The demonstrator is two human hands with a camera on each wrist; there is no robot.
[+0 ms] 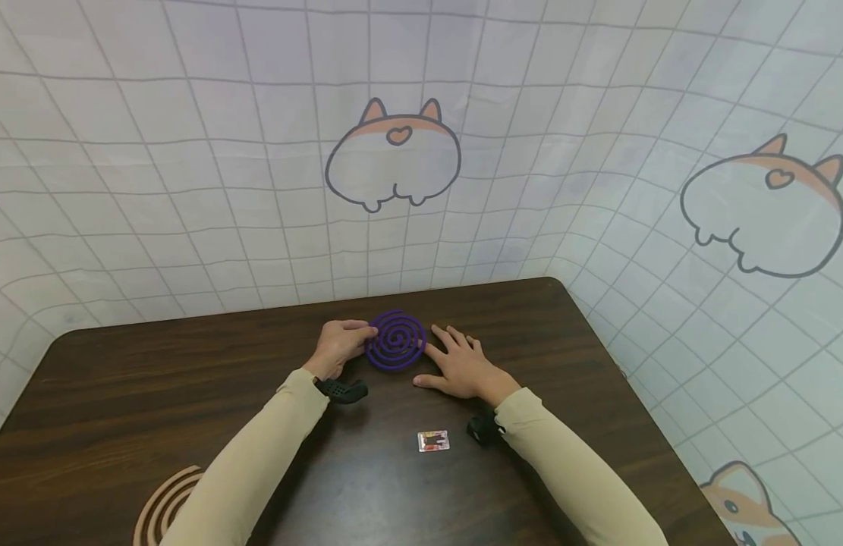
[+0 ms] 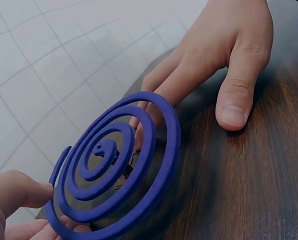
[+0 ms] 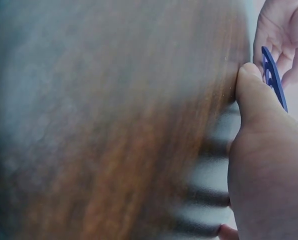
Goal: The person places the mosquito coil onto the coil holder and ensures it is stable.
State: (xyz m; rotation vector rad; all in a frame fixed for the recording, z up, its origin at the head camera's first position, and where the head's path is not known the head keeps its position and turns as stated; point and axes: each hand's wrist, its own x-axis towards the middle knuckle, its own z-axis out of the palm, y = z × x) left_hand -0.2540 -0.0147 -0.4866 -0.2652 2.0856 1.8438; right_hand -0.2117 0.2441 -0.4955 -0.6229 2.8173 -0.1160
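A purple mosquito coil (image 1: 397, 340) is near the table's far edge, between the two hands. My left hand (image 1: 339, 345) pinches its outer ring between thumb and fingers on the left side. In the left wrist view the coil (image 2: 175, 135) stands tilted off the wood. My right hand (image 1: 465, 370) rests on the table at the coil's right side, fingers spread and thumb straight, its index fingertip behind the ring. A small dark metal piece (image 2: 127, 171) shows through the coil's gaps. In the right wrist view the coil (image 3: 273, 75) appears edge-on beyond the thumb.
Partly behind the left sleeve lies a tan coil (image 1: 155, 508) at the lower left. A small printed card or packet (image 1: 433, 441) lies nearer the person on the dark wood table (image 1: 366, 485). A white gridded curtain (image 1: 257, 189) borders the table.
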